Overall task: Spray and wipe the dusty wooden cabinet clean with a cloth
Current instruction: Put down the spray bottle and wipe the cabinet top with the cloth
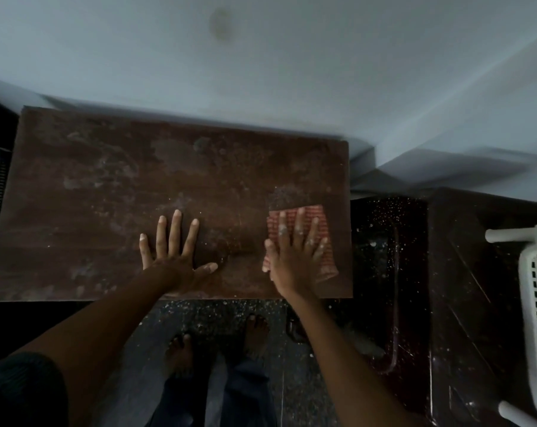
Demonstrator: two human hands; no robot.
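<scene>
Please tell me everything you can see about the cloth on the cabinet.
The cloth is small, red with a fine pale check, seemingly woven, roughly rectangular. It lies flat near the right front corner of the dusty cabinet top. The right hand presses it with straight, spread fingers, covering much of it.

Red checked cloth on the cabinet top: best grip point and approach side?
Pinch the cloth at its near right corner, coming from above and from the right. It lies flat on the cabinet top, so only an edge can be pinched. The right hand presses flat over its left and middle, and only the right strip is bare. That corner looks slightly rumpled, so it is probably easier to lift.
</scene>
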